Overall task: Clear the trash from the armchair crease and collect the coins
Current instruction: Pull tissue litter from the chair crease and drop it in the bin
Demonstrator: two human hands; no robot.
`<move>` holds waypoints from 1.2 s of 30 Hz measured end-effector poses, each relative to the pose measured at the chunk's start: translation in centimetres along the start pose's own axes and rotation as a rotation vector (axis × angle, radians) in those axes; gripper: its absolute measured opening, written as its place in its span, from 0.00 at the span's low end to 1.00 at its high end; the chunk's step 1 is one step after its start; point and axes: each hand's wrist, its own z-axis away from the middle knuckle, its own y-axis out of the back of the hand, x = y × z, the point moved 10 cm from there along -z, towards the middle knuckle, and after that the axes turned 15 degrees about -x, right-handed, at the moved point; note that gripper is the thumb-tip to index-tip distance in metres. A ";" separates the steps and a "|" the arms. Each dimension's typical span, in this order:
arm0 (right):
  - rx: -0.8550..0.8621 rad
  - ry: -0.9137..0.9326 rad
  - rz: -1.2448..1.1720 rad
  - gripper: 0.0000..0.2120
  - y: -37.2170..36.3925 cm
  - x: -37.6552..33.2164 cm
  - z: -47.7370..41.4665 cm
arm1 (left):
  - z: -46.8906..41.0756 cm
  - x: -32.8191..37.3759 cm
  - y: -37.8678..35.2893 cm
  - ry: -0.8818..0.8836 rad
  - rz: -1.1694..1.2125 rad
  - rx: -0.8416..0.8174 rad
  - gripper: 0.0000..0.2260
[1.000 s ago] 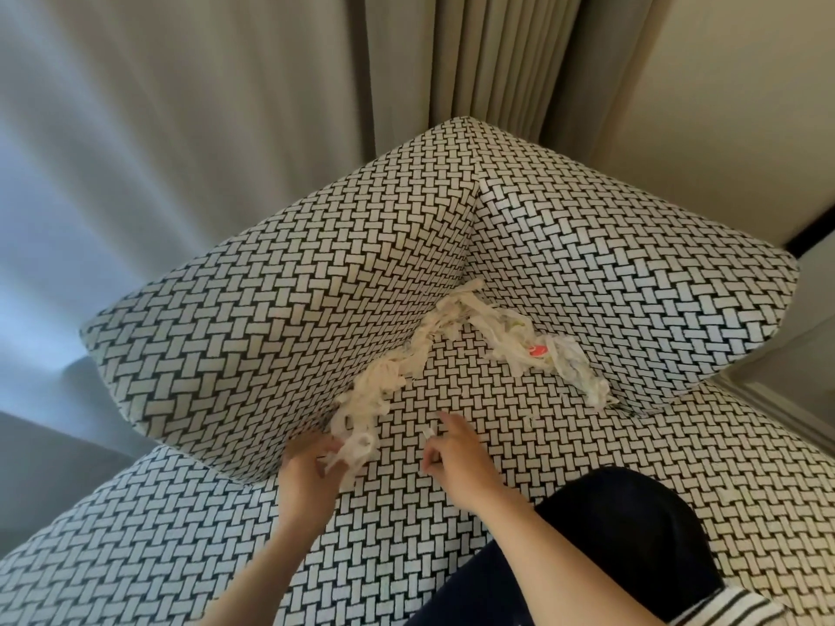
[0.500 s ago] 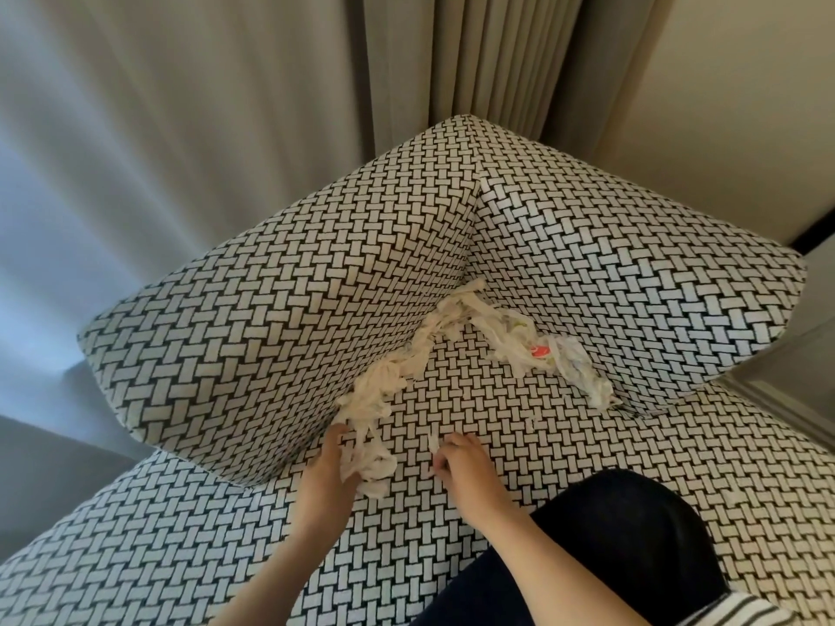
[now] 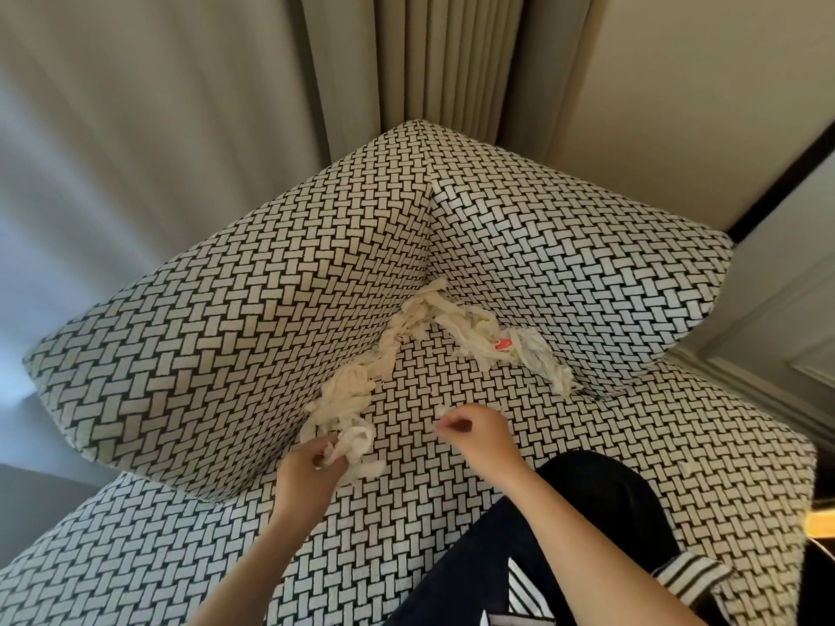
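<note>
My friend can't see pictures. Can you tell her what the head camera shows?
A left hand grips paper scraps stuffed along a woven-print armchair's crease, while the right hand pinches a tiny bit. No coins show.

Head view, steeply down, near armchair (image 3: 271,309) corner

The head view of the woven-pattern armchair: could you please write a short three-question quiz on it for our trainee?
1. True or false: the left hand has closed its grip on shredded white tissue paper.
2. Which colour is the small scrap among the crumpled paper in the right-hand crease: A blue, B red, C green?
3. Fill in: the paper strip runs along the black-and-white woven armchair crease towards the back ___.

Key: 1 true; 2 B; 3 corner. No coins are visible; the right hand is curled, its contents unclear.
</note>
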 end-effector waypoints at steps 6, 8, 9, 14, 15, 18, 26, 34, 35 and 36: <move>0.082 0.004 -0.054 0.02 5.0 0.8 2.6 | -0.3 4.5 -2.2 -0.085 0.134 -0.100 0.05; 0.100 0.000 -0.045 0.02 6.3 1.0 3.4 | -0.2 6.2 -2.9 -0.123 0.118 -0.120 0.05; 0.111 0.001 -0.039 0.03 7.0 1.1 3.8 | 0.0 7.2 -3.4 -0.149 0.108 -0.138 0.05; 0.181 0.025 -0.061 0.01 11.0 1.4 6.6 | 0.6 12.4 -7.0 -0.252 0.119 -0.282 0.03; 0.200 0.025 -0.068 0.01 11.9 1.6 7.3 | 0.7 13.4 -7.8 -0.268 0.126 -0.308 0.03; 0.254 0.026 -0.100 0.02 14.6 2.7 10.0 | 0.8 16.5 -10.4 -0.294 0.118 -0.359 0.08; 0.424 -0.078 -0.153 0.03 20.4 9.0 19.7 | 3.9 26.1 -21.5 -0.486 -0.038 -0.607 0.13; 0.609 -0.244 -0.202 0.06 23.9 18.2 30.5 | 8.7 31.4 -35.1 -0.594 -0.293 -0.894 0.13; 0.628 -0.269 -0.206 0.06 24.2 19.2 31.6 | 9.4 32.0 -36.8 -0.624 -0.310 -0.924 0.12; 0.651 -0.290 -0.205 0.06 24.5 20.2 32.7 | 10.1 32.6 -38.4 -0.653 -0.325 -0.952 0.12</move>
